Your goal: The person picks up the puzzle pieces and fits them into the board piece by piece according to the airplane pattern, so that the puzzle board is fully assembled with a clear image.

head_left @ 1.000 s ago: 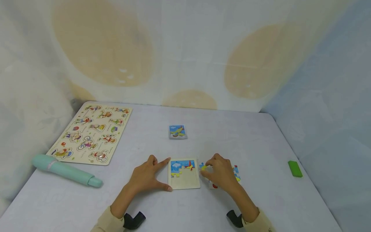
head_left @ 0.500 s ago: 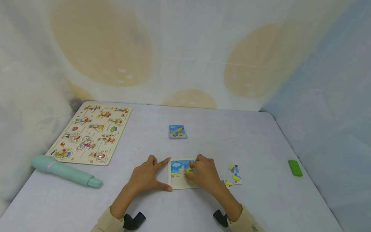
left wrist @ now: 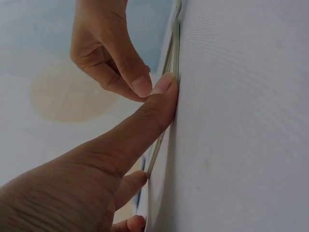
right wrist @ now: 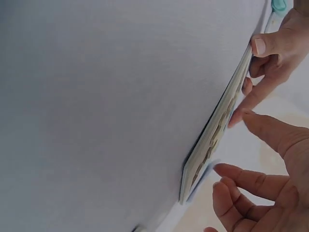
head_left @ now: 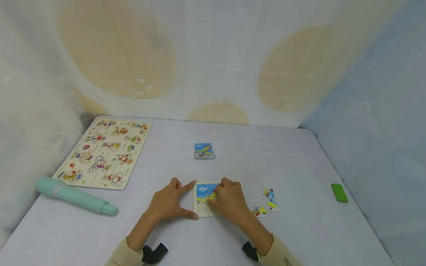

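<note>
A small square puzzle board [head_left: 207, 211] lies on the table, its top part filled with blue and yellow picture pieces. My left hand [head_left: 171, 201] steadies its left edge, with straight thumb and index finger touching the corners. Over the board's upper right, my right hand [head_left: 229, 199] has thumb and bent index finger at a puzzle piece [head_left: 212, 196], mostly hidden under the fingers. In the right wrist view, the thumb and fingers of the right hand [right wrist: 270, 183] reach to the board [right wrist: 212, 140]. Loose puzzle pieces [head_left: 272, 204] lie to the right, partly behind the right wrist.
Behind the board lies a small airplane picture card [head_left: 204, 150]. A large board with cartoon figures [head_left: 106, 151] stands at the back left, near a mint-green microphone-shaped object [head_left: 78, 196]. At the far right is a green block [head_left: 339, 193].
My right hand has moved left from the loose pieces onto the board, bringing a yellow-and-blue piece to the picture's upper right. The left hand has stayed at the board's left edge.
</note>
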### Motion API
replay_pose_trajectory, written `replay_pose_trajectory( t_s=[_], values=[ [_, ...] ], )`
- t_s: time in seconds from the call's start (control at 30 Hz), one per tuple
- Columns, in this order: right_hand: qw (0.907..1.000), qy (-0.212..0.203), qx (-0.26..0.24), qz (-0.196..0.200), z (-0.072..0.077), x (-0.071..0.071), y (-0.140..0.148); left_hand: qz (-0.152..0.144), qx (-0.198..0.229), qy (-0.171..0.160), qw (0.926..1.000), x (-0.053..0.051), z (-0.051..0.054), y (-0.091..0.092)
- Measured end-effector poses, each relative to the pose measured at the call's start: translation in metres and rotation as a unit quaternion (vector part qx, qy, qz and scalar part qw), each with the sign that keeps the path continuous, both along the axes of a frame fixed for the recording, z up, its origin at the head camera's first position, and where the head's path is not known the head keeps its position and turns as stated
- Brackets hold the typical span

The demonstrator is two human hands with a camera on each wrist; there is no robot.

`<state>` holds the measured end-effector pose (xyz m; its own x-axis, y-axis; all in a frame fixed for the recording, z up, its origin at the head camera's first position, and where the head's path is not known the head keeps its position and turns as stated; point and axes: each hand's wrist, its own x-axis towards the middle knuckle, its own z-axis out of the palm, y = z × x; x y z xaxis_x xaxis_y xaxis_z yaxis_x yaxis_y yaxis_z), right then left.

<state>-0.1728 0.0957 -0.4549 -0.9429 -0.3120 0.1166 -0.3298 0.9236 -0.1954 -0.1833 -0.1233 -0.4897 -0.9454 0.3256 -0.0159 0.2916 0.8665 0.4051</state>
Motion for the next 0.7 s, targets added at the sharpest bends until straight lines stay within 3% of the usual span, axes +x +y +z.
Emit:
replay_pose_trajectory(
  t_s=[0.13, 0.3, 0.43, 0.7],
  values=[
    [0.9987, 0.021, 0.04, 0.025, 0.001, 0.008, 0.007, -0.002, 0.002, 0.004, 1.0, 0.0, 0.0, 0.001],
    [0.9941, 0.006, 0.087, 0.064, 0.001, 0.017, 0.014, 0.002, -0.001, 0.005, 1.0, 0.001, 0.001, 0.001],
    [0.9889, 0.018, 0.12, 0.086, -0.002, 0.021, 0.018, 0.002, 0.002, -0.001, 1.0, 0.0, 0.0, 0.002],
    [0.9865, 0.029, 0.128, 0.097, -0.004, 0.018, 0.016, -0.002, 0.005, 0.004, 1.0, 0.001, 0.0, 0.0]
  ],
)
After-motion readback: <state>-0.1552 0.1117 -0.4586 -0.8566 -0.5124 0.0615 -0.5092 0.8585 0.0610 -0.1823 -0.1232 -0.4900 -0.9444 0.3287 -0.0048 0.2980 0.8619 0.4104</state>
